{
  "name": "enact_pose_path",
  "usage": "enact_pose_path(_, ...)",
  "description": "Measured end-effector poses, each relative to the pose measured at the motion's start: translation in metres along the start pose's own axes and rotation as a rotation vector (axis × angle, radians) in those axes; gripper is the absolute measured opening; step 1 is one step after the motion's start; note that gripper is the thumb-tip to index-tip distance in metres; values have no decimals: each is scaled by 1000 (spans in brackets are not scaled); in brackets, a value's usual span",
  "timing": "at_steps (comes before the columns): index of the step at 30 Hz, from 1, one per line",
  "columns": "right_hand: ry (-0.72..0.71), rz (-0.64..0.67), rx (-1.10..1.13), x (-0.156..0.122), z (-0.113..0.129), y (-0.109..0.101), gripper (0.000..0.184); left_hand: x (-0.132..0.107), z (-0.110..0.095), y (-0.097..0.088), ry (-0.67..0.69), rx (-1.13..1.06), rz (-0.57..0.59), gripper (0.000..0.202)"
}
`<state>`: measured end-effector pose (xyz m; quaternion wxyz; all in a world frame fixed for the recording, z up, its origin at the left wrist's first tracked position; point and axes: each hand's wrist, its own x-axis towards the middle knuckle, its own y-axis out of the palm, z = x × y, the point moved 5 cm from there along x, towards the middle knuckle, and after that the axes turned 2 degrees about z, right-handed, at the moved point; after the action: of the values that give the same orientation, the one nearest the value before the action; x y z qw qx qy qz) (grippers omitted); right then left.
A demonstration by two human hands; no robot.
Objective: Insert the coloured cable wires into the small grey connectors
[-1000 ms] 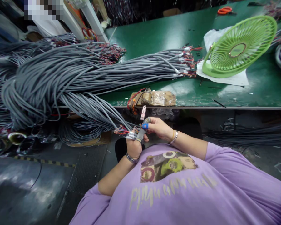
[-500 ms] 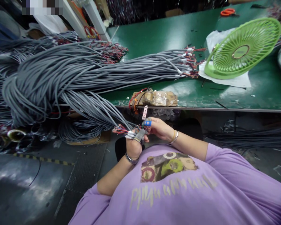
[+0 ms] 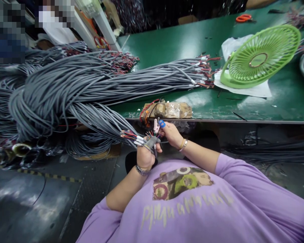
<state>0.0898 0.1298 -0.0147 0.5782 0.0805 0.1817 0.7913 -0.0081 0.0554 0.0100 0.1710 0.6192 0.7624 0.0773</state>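
My left hand (image 3: 145,154) is closed around the ends of a bunch of grey cables (image 3: 108,125), whose thin red and coloured wire tips stick out near my fingers; grey tape covers one finger. My right hand (image 3: 171,133), with a blue cot on a fingertip, is pinched on the wire tips just right of the left hand, below the table's front edge. The cables run up and left into a big grey cable bundle (image 3: 66,84) draped over the green table (image 3: 268,104).
A green fan (image 3: 259,57) lies on white paper at the right. A taped brown block (image 3: 171,110) with red wires sits at the table's front edge. Orange scissors (image 3: 243,17) lie far back. Another person sits at the upper left. More cable coils (image 3: 91,145) hang below.
My right hand has lifted a little toward the table edge, and both hands with the wire ends have shifted slightly up. The view has tilted a bit.
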Motion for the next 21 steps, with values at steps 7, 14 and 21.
enact_pose_path(7,-60,-119,17,3,-4,-3,60,3,3,-3,-21,-32,-17,27)
enact_pose_path(14,227,74,402,7,-10,14,58,2,9,-8,-14,-19,-7,26)
enact_pose_path(21,255,45,496,9,-12,15,54,1,10,-7,6,43,2,28)
